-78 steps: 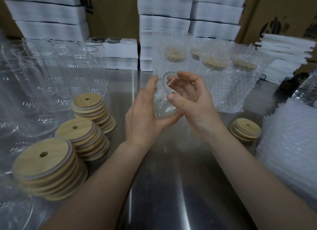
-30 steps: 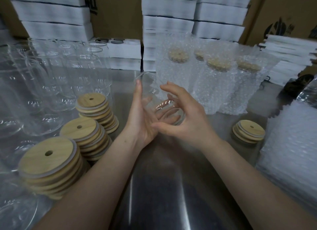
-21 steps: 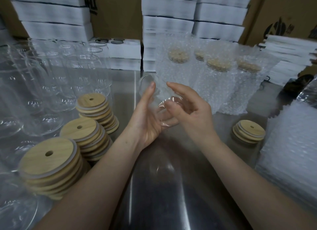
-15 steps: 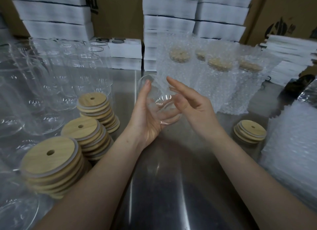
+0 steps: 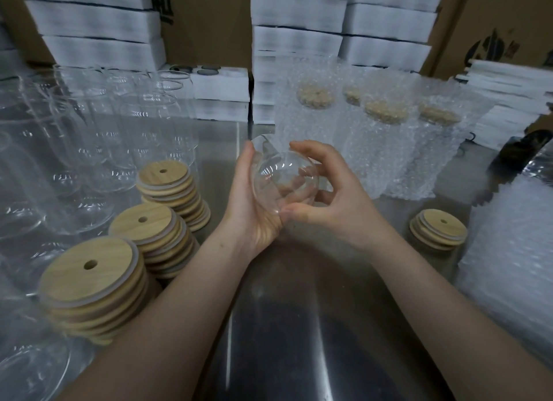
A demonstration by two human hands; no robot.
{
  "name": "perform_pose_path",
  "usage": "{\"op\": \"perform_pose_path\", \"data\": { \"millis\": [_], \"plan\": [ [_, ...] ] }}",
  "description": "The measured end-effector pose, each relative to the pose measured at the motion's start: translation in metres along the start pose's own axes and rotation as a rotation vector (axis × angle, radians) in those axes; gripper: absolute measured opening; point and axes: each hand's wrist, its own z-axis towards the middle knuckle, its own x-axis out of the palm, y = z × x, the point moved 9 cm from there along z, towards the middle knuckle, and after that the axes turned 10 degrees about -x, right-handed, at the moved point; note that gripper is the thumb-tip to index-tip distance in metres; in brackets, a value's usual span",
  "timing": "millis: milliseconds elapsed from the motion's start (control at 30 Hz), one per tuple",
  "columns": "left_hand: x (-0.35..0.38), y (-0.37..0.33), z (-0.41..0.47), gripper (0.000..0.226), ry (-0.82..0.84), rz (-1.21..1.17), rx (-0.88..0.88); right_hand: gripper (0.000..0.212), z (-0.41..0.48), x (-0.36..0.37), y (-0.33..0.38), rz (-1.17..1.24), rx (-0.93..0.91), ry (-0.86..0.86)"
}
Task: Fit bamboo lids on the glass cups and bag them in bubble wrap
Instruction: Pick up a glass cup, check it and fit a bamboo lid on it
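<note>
A clear glass cup (image 5: 281,176) lies tilted between both hands above the steel table (image 5: 299,326), its round end turned toward me. My left hand (image 5: 254,209) cradles it from the left and below, fingers curled under it. My right hand (image 5: 335,200) grips it from the right, thumb at its lower edge and fingers arched over the top. It carries no lid. Three stacks of bamboo lids (image 5: 155,230) stand at the left, and a short stack of lids (image 5: 438,233) sits at the right.
Several bare glass cups (image 5: 98,137) crowd the left side. Several lidded cups in bubble wrap bags (image 5: 383,137) stand behind the hands. A pile of bubble wrap bags (image 5: 508,257) lies at the right. White foam boxes (image 5: 299,17) and cardboard cartons line the back.
The cup has been turned in both hands from rim-up to lying tilted with its round end facing me. My right fingers have closed over its top.
</note>
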Motion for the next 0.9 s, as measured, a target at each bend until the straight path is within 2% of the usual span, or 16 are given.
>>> {"op": "perform_pose_path", "data": {
  "millis": [233,367,500,667,800,900],
  "plan": [
    [0.011,0.01,-0.003,0.078,0.031,0.131,-0.074,0.068,-0.004,-0.009,-0.001,-0.232,-0.003,-0.177],
    [0.015,0.012,-0.003,0.078,0.035,0.145,-0.053,0.05,-0.005,-0.012,0.003,-0.306,-0.07,-0.225],
    [0.012,0.01,-0.002,0.078,-0.003,0.188,-0.023,0.043,-0.004,-0.011,0.012,-0.403,-0.151,-0.218],
    [0.006,0.01,-0.002,0.079,-0.067,0.234,-0.028,0.047,-0.005,-0.01,0.014,-0.401,-0.152,-0.209],
    [-0.003,0.003,-0.002,0.08,-0.186,0.264,-0.025,0.023,-0.004,-0.011,0.009,-0.249,-0.114,-0.237],
    [-0.005,-0.004,-0.005,0.081,-0.24,0.262,0.003,0.017,-0.005,-0.011,0.004,-0.14,-0.068,-0.245]
  ]
}}
